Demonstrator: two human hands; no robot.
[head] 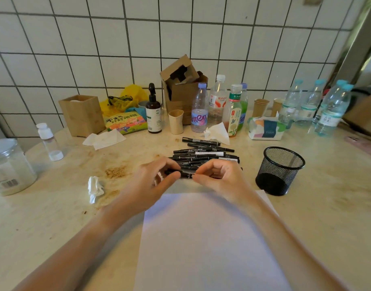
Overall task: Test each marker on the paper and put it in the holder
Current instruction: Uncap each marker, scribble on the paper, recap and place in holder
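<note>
Hands meet over the middle of the beige marble-look desk (327, 217): left hand (153, 183) and right hand (220, 179) each pinch one end of a single black marker (183, 174), held level just above the far edge of the white sheet of paper (205, 238). Fingers and thumbs of both hands are curled round it; cannot tell whether the cap is on. Paper lies blank at the near edge, between the forearms. Just beyond the hands, a loose pile of black markers (203, 154) lies flat on the desk, mostly parallel. Black wire-mesh round holder (279, 171) stands upright to the right of the paper's far corner, apart from the pile; no marker shows inside. Crumpled white tissue (95, 186) lies left of the left hand, near brown stains. Along the far edge by the tiled wall: square wooden box (81, 115), brown pump bottle (153, 112), clear plastic bottles (199, 110), open cardboard box (183, 89).
</note>
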